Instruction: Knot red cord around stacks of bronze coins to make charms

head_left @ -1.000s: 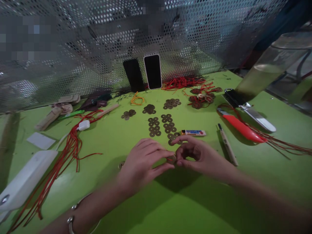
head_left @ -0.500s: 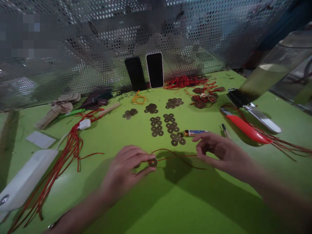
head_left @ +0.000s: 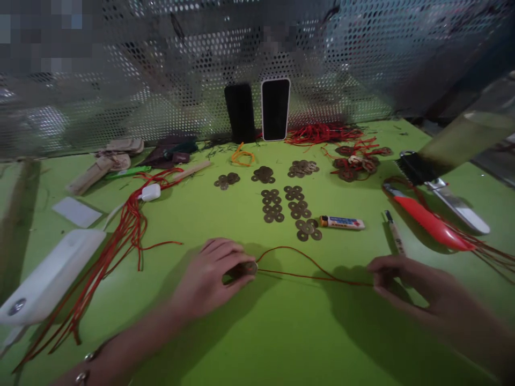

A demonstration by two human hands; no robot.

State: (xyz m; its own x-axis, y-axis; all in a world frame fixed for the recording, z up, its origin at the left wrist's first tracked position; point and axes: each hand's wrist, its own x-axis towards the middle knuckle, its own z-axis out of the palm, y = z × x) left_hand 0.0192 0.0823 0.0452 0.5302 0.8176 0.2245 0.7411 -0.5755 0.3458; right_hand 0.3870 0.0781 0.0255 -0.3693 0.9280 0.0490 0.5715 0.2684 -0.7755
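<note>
At the far left of the green surface (head_left: 257, 348) lies a white device (head_left: 56, 273), with a card (head_left: 77, 211) just behind it. Beside them a bundle of red strings (head_left: 120, 236) runs back, a white plug (head_left: 151, 192) lying against it. Further back are some wooden pieces (head_left: 90, 174), a dark pouch (head_left: 161, 151) and a stick (head_left: 192, 171).

The left hand (head_left: 207, 273), a bracelet (head_left: 81, 377) on its wrist, pinches a coin (head_left: 252, 267) between thumb and fingers, near the middle of the surface. Behind it are coin piles (head_left: 264, 174), a yellow loop (head_left: 242, 156) and, against the mesh (head_left: 193, 102), a dark rectangle (head_left: 240, 112) beside a white-edged phone (head_left: 276, 110).

From the coin a thin red cord (head_left: 300, 275) stretches rightward; one strand runs nearly straight, the other arches and comes down to meet it. Behind the cord lies a lighter (head_left: 341, 222), next to coins set in clusters (head_left: 298, 209); further back are a red tangle (head_left: 322, 134) and some tied coins (head_left: 350, 163).

The right hand (head_left: 414, 292) has its fingertips closed on the cord, well apart from the left. Just behind it lies a pen-like tool (head_left: 395, 233). At the far right are a red handle (head_left: 432, 217), a black-bristled brush (head_left: 418, 169) and a jar (head_left: 462, 139) partly filled with cloudy liquid.
</note>
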